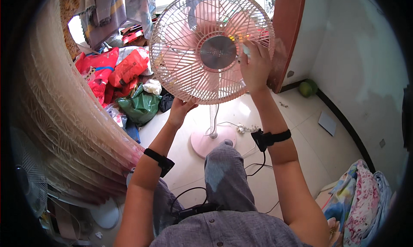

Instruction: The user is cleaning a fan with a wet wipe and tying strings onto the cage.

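Note:
A pink pedestal fan (218, 53) stands upright in front of me, its round wire grille facing me and a grey disc at its centre. My left hand (180, 111) grips the grille's lower left rim with fingers and thumb. Against the right side of the grille, my right hand (257, 68) presses a small pale wad (246, 52), perhaps tissue or cloth, mostly hidden by the fingers. Below, the fan's round pink base (200, 144) rests on the tiled floor near my knee, with a white cord trailing right.
Red and green bags (140, 105) are heaped at the left beside a sheer curtain (73, 118). A second fan (30, 182) stands at lower left. At right are a brown door edge (290, 36), a round green object (307, 88), a flat white piece (327, 123) and folded fabrics (359, 204).

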Demonstrator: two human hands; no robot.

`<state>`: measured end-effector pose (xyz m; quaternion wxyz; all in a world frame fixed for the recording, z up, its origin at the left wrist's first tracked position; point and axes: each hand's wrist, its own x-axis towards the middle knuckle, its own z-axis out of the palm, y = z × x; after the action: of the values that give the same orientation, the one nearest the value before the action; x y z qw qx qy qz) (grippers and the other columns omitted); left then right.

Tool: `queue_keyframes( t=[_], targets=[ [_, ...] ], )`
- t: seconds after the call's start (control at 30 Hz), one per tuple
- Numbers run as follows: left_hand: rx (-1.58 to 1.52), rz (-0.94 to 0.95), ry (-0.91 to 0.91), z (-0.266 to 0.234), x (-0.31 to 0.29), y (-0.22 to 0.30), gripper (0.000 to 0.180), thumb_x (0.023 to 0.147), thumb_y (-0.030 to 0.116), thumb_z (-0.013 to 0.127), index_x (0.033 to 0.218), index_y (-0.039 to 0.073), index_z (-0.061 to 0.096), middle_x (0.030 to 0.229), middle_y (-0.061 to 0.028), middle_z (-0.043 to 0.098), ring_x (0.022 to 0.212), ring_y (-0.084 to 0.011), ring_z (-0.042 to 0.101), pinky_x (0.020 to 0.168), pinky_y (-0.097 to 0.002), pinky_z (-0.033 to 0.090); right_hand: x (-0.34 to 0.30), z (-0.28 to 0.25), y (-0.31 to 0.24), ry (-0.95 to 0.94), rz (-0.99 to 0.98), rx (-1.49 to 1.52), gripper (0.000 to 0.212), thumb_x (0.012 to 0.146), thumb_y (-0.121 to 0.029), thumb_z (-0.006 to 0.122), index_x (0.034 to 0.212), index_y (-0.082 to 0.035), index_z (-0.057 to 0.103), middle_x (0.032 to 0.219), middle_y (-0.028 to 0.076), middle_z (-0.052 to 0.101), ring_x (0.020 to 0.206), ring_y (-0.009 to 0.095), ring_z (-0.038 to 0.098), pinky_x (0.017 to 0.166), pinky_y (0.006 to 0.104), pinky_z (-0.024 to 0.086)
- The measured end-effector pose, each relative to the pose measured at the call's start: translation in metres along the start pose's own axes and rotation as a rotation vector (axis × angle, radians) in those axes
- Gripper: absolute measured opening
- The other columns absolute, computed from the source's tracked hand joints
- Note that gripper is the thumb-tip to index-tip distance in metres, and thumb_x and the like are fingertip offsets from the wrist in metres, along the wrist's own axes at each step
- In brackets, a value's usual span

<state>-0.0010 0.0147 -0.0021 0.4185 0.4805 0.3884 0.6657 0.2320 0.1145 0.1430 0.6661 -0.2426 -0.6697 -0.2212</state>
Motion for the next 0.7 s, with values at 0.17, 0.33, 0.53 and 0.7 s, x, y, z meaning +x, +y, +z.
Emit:
queue_keyframes(
  t=[0.17,0.33,0.53,0.7],
  targets=[
    [-0.008,0.021,-0.004,-0.007,-0.001,0.004,0.040,0.090,0.014,0.065,0.124,0.006,0.048,0.118,-0.0044,0.059,0.105,-0.0158,0.059,0.088,-0.0315,0.051,0.004,-0.009,0.004,-0.073,-0.082,0.043,0.033,0.072,0.001,0.064,0.104,-0.008,0.063,0.100,0.008,0.064,0.095,0.028,0.060,0.084,0.0379,0.049],
    [0.015,0.034,-0.019,-0.010,0.004,0.000,0.041,0.090,0.013,0.065,0.126,0.005,0.047,0.119,-0.0054,0.059,0.104,-0.0160,0.059,0.088,-0.0318,0.051,-0.008,-0.021,0.036,-0.114,-0.144,-0.028,0.033,0.072,0.001,0.061,0.104,-0.007,0.062,0.101,0.008,0.063,0.094,0.028,0.058,0.084,0.0370,0.049],
    [-0.005,0.011,0.007,-0.011,0.003,-0.004,0.039,0.090,0.011,0.063,0.125,0.005,0.047,0.120,-0.0049,0.058,0.105,-0.0165,0.059,0.088,-0.0333,0.052,-0.049,-0.045,0.078,-0.152,0.028,-0.224,0.031,0.072,0.003,0.059,0.102,-0.005,0.060,0.099,0.011,0.062,0.089,0.031,0.057,0.079,0.0399,0.049],
    [-0.046,-0.010,0.049,-0.003,-0.002,0.000,0.040,0.092,0.011,0.061,0.128,0.008,0.044,0.120,-0.0046,0.057,0.107,-0.0163,0.058,0.087,-0.0334,0.053,-0.192,-0.086,0.088,-0.478,0.289,-0.302,0.029,0.073,0.004,0.058,0.101,-0.005,0.060,0.093,0.014,0.059,0.086,0.034,0.056,0.082,0.0429,0.047]
  ],
)
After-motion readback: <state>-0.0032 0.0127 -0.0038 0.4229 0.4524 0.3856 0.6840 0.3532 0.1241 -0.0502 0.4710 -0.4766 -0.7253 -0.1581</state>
